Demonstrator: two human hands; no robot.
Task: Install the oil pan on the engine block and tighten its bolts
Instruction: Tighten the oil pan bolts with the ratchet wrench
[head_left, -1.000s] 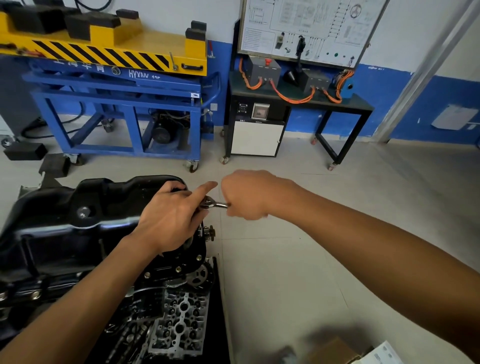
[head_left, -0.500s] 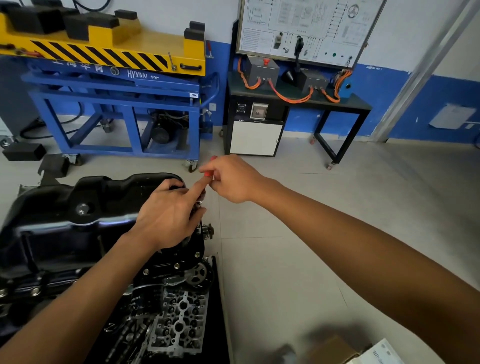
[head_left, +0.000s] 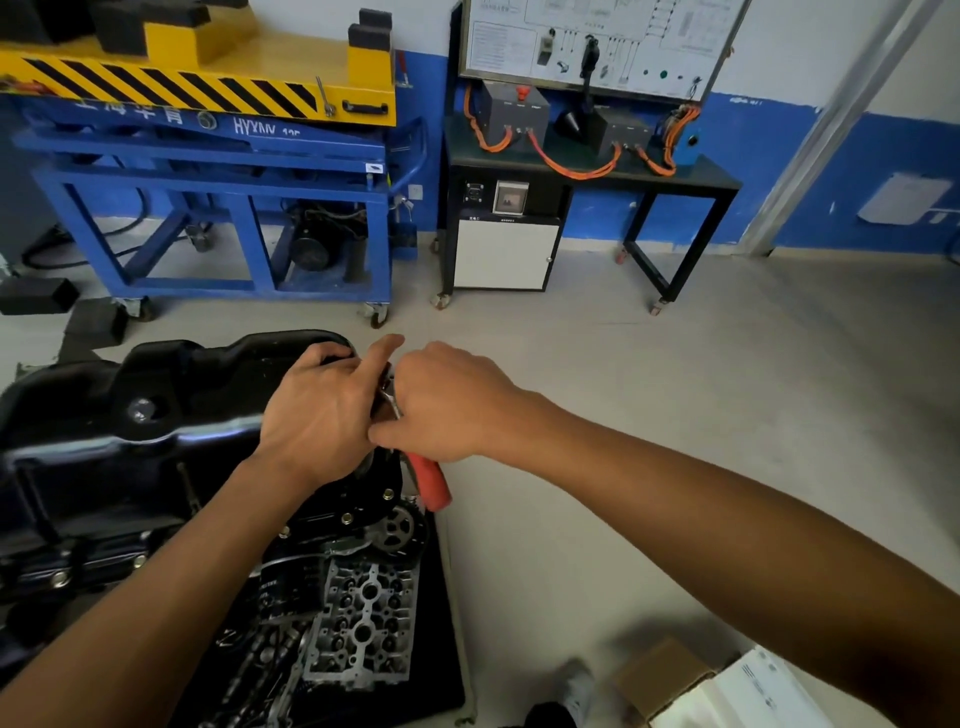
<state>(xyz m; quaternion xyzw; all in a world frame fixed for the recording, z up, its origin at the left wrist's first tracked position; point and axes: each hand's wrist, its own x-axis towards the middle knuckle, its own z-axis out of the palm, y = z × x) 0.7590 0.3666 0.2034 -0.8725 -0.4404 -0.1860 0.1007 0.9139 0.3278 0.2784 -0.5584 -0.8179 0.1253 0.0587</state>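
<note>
The black oil pan (head_left: 171, 395) sits on the engine block (head_left: 104, 551) at the near left. The left hand (head_left: 322, 415) lies on the pan's right end, fingers curled over its rim and forefinger straight beside the ratchet (head_left: 428, 480) head. The right hand (head_left: 447, 410) grasps the ratchet just above its red grip. The bolt is hidden, so hold the socket square on it and pull in short, even strokes. At the near right stands a cardboard box (head_left: 665, 675); its contents cannot be made out.
</note>
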